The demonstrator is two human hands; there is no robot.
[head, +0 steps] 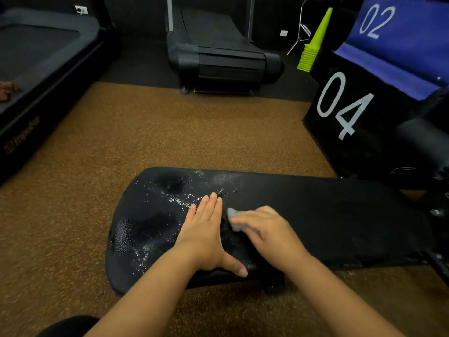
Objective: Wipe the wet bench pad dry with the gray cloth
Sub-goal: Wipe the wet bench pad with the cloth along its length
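Note:
A black bench pad (328, 215) lies across the lower middle of the head view. Its left half glistens with water droplets, and its right half looks matt. My left hand (206, 232) rests flat on the pad, fingers together and thumb spread toward the near edge. Just to its right, my right hand (264, 229) presses the gray cloth (234, 218) onto the pad. Most of the cloth is hidden under my fingers; only a small bunched corner shows. The two hands are close but apart.
Brown speckled floor surrounds the pad. A black box marked 04 (345, 113) stands at the right, with a blue 02 box (398, 32) above it. A curved treadmill (223, 57) sits at the back, a stack of yellow-green cones (313, 47) beside it, another treadmill (36, 69) at left.

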